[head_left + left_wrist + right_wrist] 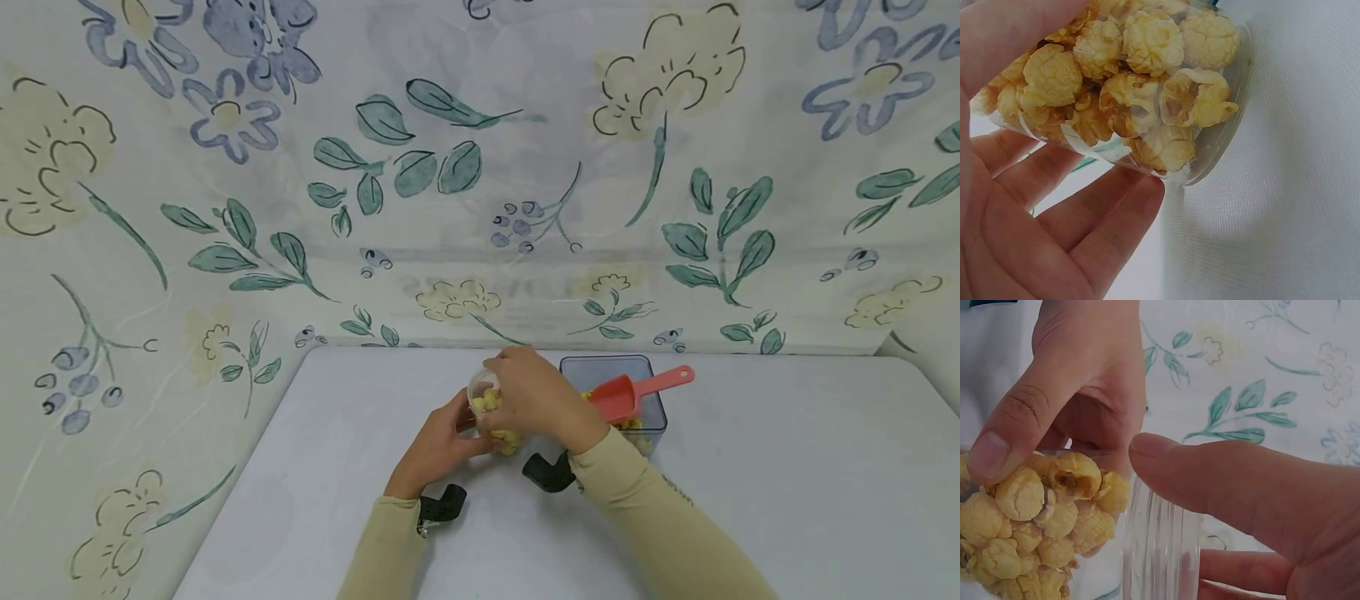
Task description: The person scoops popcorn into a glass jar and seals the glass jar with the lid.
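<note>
A clear plastic jar (487, 398) filled with yellow popcorn (1057, 512) is held between both hands just above the table. My left hand (438, 446) grips the jar's body; in the left wrist view its thumb lies over the popcorn side and its fingertips (1147, 194) touch the wall near the base. At the other end, my right hand (536, 396) grips the clear ridged top (1160, 544), thumb on one side and fingers on the other. Whether that top is a lid or the bare neck, I cannot tell.
Right of the hands stands a clear blue-tinted bin (603, 367) with some popcorn inside. A red scoop (618, 400) lies in it, handle pointing right over the rim. The white table (787, 467) meets a flower-patterned cloth (555, 292) behind.
</note>
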`<state>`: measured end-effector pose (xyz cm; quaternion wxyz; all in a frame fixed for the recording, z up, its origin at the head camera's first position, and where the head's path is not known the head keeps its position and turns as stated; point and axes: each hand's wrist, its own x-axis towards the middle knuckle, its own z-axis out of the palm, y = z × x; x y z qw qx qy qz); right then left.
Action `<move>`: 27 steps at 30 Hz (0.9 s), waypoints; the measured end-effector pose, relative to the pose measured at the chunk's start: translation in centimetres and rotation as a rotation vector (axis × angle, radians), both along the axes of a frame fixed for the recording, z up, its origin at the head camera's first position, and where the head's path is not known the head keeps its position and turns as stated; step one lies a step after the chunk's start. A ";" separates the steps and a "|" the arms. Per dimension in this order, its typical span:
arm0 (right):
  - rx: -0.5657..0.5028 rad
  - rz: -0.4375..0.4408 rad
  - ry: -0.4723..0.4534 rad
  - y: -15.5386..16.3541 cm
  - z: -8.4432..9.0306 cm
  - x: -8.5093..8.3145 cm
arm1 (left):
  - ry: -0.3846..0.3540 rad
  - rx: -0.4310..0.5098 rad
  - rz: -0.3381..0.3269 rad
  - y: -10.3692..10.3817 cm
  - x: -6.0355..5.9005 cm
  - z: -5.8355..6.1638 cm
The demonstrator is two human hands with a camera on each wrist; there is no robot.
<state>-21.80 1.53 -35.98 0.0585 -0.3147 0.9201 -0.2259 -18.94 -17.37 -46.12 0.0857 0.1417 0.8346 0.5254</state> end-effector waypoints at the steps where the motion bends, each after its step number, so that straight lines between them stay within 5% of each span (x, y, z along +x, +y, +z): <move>1: -0.006 0.009 -0.009 0.1 0.1 0.0 | 0.000 -0.002 0.000 0.0 0.0 0.0; 27: 0.060 0.282 -0.092 0.8 0.5 -1.3 | 0.040 -0.022 -0.013 -0.2 -0.1 -0.2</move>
